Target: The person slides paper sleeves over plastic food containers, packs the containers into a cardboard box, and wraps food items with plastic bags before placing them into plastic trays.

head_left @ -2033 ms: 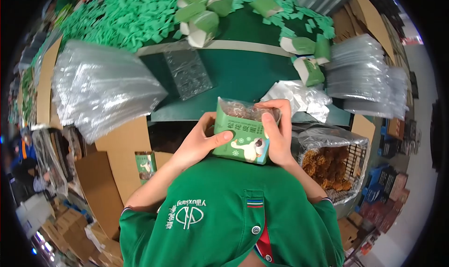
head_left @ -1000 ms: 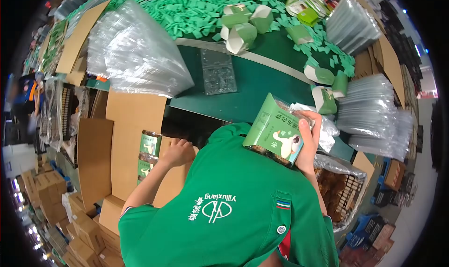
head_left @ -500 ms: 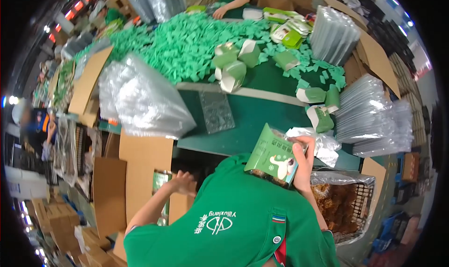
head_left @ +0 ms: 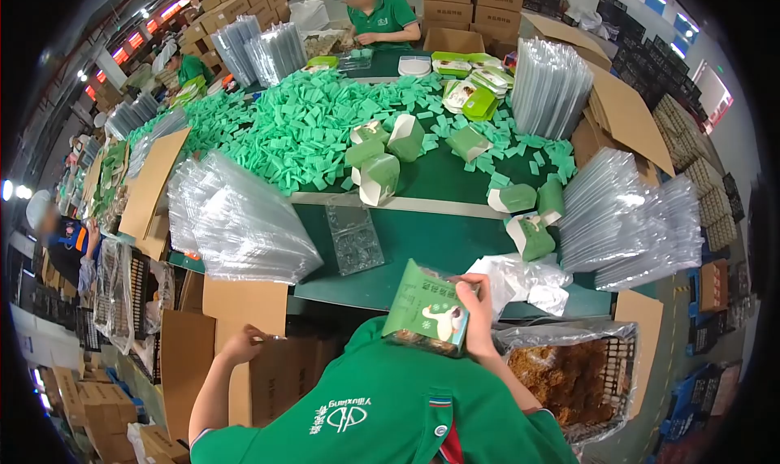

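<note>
My right hand (head_left: 478, 314) grips a green printed food pack (head_left: 426, 310) with a clear window in front of my chest. The pack is tilted, and brown contents show at its lower edge. At the lower left, my left hand (head_left: 244, 344) is at the open carton (head_left: 280, 375), with its fingers pressed together near the flap. A small pale edge shows at the fingertips, too small to name. White crumpled plastic (head_left: 524, 281) lies just beyond my right hand. A lined crate (head_left: 561, 375) of brown food stands by my right forearm.
Stacked clear trays (head_left: 236, 220) stand left on the green table (head_left: 422, 240), with more trays (head_left: 630, 220) at right. A single clear tray (head_left: 355, 235) lies between. Green packets (head_left: 317, 123) and folded green sleeves (head_left: 378, 178) cover the far belt. A co-worker (head_left: 382, 21) stands opposite.
My left hand has moved left and its spread fingers have come together. Packs seen inside the carton are now hidden. The view has tilted up; my right hand still holds the pack.
</note>
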Available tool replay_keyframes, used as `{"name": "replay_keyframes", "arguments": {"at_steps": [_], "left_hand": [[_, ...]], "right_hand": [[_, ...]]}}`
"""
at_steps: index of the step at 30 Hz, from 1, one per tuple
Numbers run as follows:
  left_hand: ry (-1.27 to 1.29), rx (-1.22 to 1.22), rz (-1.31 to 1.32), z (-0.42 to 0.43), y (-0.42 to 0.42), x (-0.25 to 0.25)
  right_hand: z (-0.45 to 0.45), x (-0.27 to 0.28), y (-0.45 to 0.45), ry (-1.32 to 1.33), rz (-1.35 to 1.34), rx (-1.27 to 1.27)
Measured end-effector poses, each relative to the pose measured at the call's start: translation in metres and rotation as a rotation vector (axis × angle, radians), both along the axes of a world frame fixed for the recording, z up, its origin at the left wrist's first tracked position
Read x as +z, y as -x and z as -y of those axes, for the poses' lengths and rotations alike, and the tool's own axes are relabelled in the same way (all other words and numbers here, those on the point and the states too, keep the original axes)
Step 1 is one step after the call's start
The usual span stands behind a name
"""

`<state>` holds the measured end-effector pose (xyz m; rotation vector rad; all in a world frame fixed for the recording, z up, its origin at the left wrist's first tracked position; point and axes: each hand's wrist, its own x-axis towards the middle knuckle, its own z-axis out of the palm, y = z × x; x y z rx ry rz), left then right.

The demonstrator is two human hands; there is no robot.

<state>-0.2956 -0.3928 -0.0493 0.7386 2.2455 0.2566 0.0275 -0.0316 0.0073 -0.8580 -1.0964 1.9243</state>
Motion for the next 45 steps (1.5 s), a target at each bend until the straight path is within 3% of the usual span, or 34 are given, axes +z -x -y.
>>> {"name": "replay_keyframes", "arguments": {"at_steps": [2,5,6,7,10,12,13,14,15,17,18,19,21,27,32,34,35,36,38,41,45], "left_hand": [[0.037,0.002,-0.323,0.006,-0.014,0.017],[-0.09,0.27,-0.429,0.03,-0.021,-0.018],[-0.176,0.35,-0.454,0.033,-0.022,-0.031],[-0.257,0.432,-0.481,0.029,-0.025,-0.038],[-0.177,0.468,-0.502,0.005,-0.039,-0.025],[-0.332,0.36,-0.367,-0.007,-0.046,-0.035],[-0.411,0.35,-0.242,-0.04,-0.065,-0.001],[-0.695,0.244,-0.145,-0.061,-0.078,0.01],[-0.888,0.362,0.256,-0.08,-0.088,0.016],[-1.19,0.418,0.789,-0.105,-0.107,0.04],[-1.16,0.395,0.916,-0.109,-0.111,0.064],[-1.235,0.403,0.962,-0.112,-0.115,0.068],[-1.25,0.532,0.755,-0.101,-0.115,0.075],[-1.236,0.869,0.87,-0.009,-0.114,0.061],[-0.946,0.983,0.101,0.128,-0.099,0.048],[-0.674,1.044,-0.151,0.186,-0.1,0.046],[-0.577,1.161,-0.099,0.21,-0.101,0.049],[-0.508,1.121,-0.208,0.243,-0.105,0.032],[-0.317,1.103,-0.153,0.302,-0.115,0.012],[-0.172,1.06,0.274,0.357,-0.122,-0.022],[-0.115,0.982,0.693,0.381,-0.141,-0.124]], "right_hand": [[-0.001,-0.005,0.01,0.119,-0.081,0.022],[0.0,0.002,0.019,0.245,-0.082,0.056],[-0.002,-0.014,0.022,0.372,-0.191,0.083],[0.003,0.013,0.025,0.33,-0.155,0.079],[0.005,0.026,0.03,0.304,-0.126,0.048],[0.01,0.03,0.038,0.245,-0.139,0.055],[0.017,0.041,0.046,0.251,-0.167,0.087],[0.023,0.038,0.053,0.183,-0.142,0.125],[0.028,0.035,0.061,0.113,-0.122,0.164],[0.049,0.035,0.085,-0.109,-0.08,0.21],[0.065,0.039,0.098,-0.216,-0.056,0.244],[0.08,0.04,0.111,-0.323,-0.035,0.279],[0.099,0.031,0.13,-0.412,-0.056,0.363],[0.168,0.017,0.175,-0.518,-0.031,0.712],[0.205,-0.014,0.2,-0.618,0.045,1.125],[0.209,-0.025,0.202,-0.611,0.138,1.216],[0.213,-0.028,0.201,-0.609,0.186,1.245],[0.215,-0.032,0.201,-0.63,0.221,1.276],[0.219,-0.038,0.199,-0.675,0.29,1.331],[0.229,-0.044,0.199,-0.655,0.322,1.376],[0.241,-0.046,0.203,-0.713,0.341,1.418]]}}
